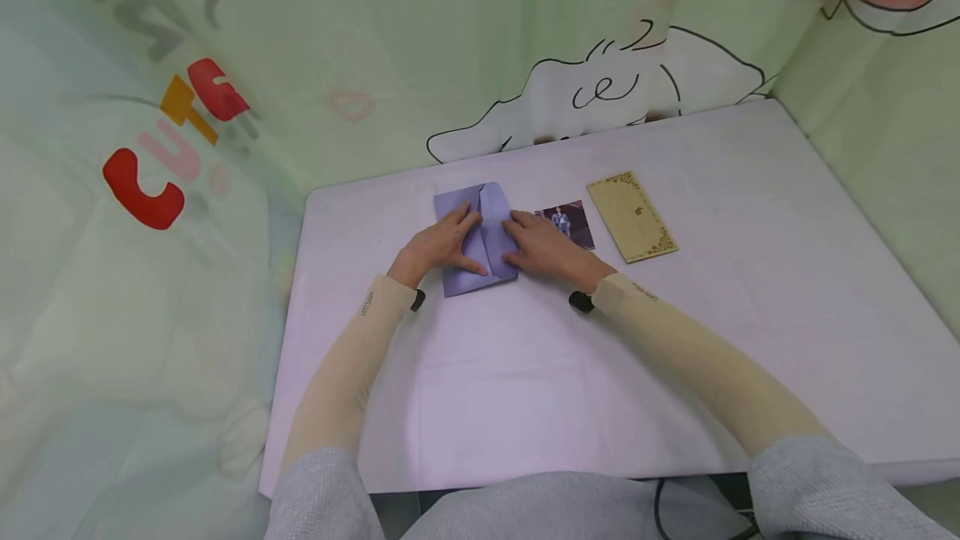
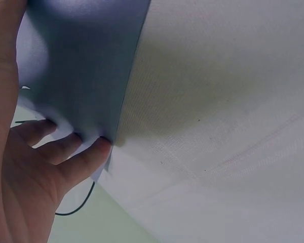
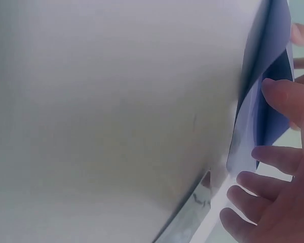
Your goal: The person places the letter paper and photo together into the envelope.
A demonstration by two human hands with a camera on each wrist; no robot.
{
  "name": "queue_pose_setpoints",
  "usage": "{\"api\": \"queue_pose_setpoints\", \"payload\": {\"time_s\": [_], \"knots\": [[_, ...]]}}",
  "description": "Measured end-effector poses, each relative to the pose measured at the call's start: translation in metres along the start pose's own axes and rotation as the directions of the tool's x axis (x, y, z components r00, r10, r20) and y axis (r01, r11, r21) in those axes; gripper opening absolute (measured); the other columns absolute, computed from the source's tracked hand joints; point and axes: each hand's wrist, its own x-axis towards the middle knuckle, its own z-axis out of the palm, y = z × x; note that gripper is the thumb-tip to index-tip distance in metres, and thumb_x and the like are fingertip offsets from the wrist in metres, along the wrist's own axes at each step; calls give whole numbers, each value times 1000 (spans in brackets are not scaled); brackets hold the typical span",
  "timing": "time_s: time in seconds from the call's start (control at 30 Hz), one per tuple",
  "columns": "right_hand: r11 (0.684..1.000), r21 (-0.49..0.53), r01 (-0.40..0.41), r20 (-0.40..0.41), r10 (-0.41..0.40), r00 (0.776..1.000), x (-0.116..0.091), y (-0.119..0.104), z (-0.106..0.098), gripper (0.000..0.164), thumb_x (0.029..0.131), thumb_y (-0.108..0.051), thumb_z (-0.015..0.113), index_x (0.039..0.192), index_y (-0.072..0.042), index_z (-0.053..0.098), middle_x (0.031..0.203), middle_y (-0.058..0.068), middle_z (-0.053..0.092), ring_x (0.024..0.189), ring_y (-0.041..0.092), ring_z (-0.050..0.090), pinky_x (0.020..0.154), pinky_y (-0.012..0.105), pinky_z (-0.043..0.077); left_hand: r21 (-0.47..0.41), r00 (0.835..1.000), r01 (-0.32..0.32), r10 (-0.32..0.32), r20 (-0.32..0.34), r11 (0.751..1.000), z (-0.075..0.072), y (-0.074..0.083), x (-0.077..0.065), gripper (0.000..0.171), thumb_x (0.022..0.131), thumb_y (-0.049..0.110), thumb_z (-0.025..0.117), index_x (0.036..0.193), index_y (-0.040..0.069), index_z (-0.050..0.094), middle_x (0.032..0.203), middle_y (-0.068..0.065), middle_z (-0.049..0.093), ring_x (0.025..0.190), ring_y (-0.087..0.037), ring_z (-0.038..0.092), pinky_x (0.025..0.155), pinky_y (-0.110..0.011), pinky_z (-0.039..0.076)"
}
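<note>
A purple paper envelope [image 1: 454, 282] lies on the white-covered table, with a long flap [image 1: 496, 232] along its right side. My left hand [image 1: 450, 242] rests on its left and middle part, thumb stretched towards the near end. In the left wrist view, the left fingertips [image 2: 102, 146] touch the envelope near its edge. My right hand [image 1: 546, 244] is at the flap's right edge. The right wrist view shows the flap curving up, the right thumb [image 3: 286, 96] on one side and the index finger near the other, pinching it; the remaining fingers are spread off the paper.
Right of the envelope lies a small photo [image 1: 576, 222] of a person in blue, partly covered by the right hand. Farther right lies a gold card or envelope [image 1: 632, 217] with ornate corners. The table [image 1: 525, 407] stands against printed curtains [image 1: 390, 65].
</note>
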Motion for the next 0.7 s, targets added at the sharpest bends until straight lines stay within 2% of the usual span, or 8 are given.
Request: {"api": "queue_pose_setpoints", "payload": {"time_s": [0.3,0.5,0.7], "knots": [[998,-29,-59,0,59,998,-6,15,-10,74,99,-39,62,152,4,35,160,28,28,149,42,28,120,58,26,-18,1000,21,-21,10,1000,0,1,-1,99,72,69,78,143,18,33,165,-24,17,151,-37,27,115,-51,39],[996,-36,-81,-20,80,997,-10,27,-14,72,99,-38,62,152,5,36,159,30,30,149,42,29,121,53,25,-27,999,29,-28,14,999,-2,2,-2,98,72,67,80,143,18,33,165,-24,16,151,-38,27,116,-51,38],[993,-19,-118,-36,118,992,-16,40,-19,72,98,-37,63,151,5,37,158,31,30,147,44,30,119,57,27,-40,1000,25,-25,8,999,-2,2,-3,98,71,67,80,143,18,33,166,-24,16,152,-37,27,116,-51,38]]}}
